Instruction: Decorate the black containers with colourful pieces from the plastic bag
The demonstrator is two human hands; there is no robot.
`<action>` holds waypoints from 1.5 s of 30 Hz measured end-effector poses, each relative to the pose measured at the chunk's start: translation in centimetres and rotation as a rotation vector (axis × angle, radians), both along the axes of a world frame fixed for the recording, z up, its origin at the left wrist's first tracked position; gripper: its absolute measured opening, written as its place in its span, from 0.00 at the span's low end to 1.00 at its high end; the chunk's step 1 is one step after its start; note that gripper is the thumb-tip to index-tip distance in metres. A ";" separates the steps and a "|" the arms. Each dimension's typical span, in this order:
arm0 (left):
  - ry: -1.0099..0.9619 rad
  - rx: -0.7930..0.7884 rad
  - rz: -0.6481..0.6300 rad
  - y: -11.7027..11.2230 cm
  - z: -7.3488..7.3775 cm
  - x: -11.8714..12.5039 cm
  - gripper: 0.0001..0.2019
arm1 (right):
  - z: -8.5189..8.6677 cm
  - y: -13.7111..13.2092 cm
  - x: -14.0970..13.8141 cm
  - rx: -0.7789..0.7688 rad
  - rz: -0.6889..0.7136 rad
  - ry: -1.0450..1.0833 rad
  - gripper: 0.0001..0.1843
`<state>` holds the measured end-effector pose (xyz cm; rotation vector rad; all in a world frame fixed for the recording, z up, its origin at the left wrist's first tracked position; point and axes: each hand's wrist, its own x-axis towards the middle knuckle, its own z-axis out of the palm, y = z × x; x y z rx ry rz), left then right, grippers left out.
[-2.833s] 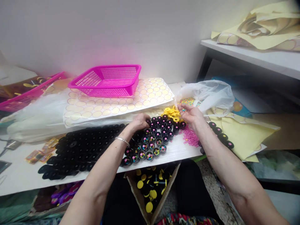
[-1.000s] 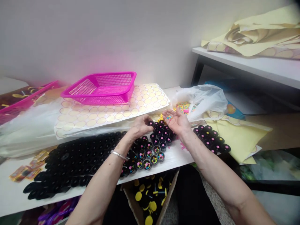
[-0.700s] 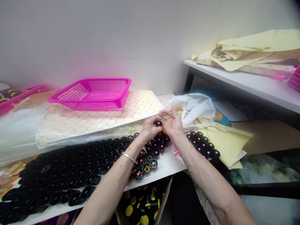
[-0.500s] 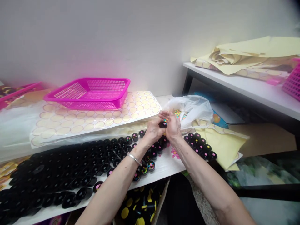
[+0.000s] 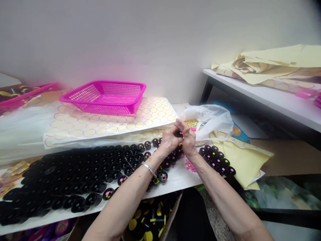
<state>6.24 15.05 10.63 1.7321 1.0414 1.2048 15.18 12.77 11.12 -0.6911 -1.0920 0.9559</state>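
Observation:
My left hand (image 5: 169,138) holds a small black cup (image 5: 179,134) between its fingers, raised a little above the white table (image 5: 180,177). My right hand (image 5: 187,139) is tilted against that cup, its fingers curled, with small coloured beads in the palm mostly hidden. Under both hands stand several small black cups (image 5: 160,164), some with coloured beads inside. An open white plastic bag (image 5: 213,117) of coloured beads (image 5: 192,123) lies just behind my right hand.
Many empty black cups (image 5: 75,174) cover the table's left. A pink basket (image 5: 105,97) sits on round-sticker sheets (image 5: 112,118). More filled cups (image 5: 218,159) rest on yellow paper (image 5: 240,154) at right. A box of yellow and black parts (image 5: 150,221) stands below. A side shelf (image 5: 263,97) carries paper.
My right hand came back from the bead bag with beads in its palm and met my left hand, which lifted a black cup; the palm has now tipped against the cup.

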 end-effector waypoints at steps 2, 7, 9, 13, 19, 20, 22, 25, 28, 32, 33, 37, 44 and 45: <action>-0.052 -0.005 -0.003 0.0 -0.1 0.0 0.09 | -0.1 0.0 -0.1 -0.008 0.021 0.011 0.28; -0.167 -0.014 -0.052 0.4 -0.4 -0.4 0.12 | 0.4 0.8 -0.3 -0.020 0.146 0.147 0.30; -0.192 -0.017 -0.058 0.6 -0.5 -0.7 0.16 | 0.8 1.2 -0.4 -0.069 0.165 0.272 0.29; -0.208 -0.025 -0.050 0.6 -0.5 -1.1 0.18 | 1.6 1.4 -0.5 -0.136 0.181 0.390 0.26; -0.197 -0.007 -0.035 0.4 -0.4 -2.0 0.18 | 1.4 1.4 -0.9 -0.111 0.169 0.290 0.22; -0.193 -0.015 -0.018 0.5 -0.4 -2.7 0.18 | 1.4 1.8 -0.6 -0.124 0.148 0.235 0.20; -0.140 -0.056 0.030 0.8 -0.2 -4.6 0.18 | 1.1 3.3 0.8 -0.159 0.046 -0.002 0.17; 0.073 -0.177 0.095 1.2 0.1 -8.7 0.16 | 0.2 6.0 4.3 -0.225 -0.206 -0.718 0.09; 0.320 -0.219 0.083 1.0 0.2 -12.4 0.17 | -1.1 8.0 7.5 -0.352 -0.261 -1.455 0.11; 0.593 -0.143 -0.040 0.3 0.0 -14.1 0.14 | -2.2 9.0 9.6 -0.457 -0.176 -1.817 0.14; 0.645 -0.129 -0.062 0.2 0.1 -14.0 0.14 | -2.3 9.1 9.8 -0.459 -0.164 -1.829 0.14; 0.798 -0.116 -0.059 -0.1 0.5 -13.3 0.15 | -2.4 9.6 9.9 -0.465 -0.165 -1.870 0.16; 0.909 -0.088 0.017 0.1 1.1 -12.6 0.16 | -2.6 10.0 9.4 -0.504 -0.133 -1.929 0.16; 0.908 -0.094 0.030 0.1 1.2 -12.4 0.15 | -2.5 9.9 9.3 -0.498 -0.124 -1.932 0.16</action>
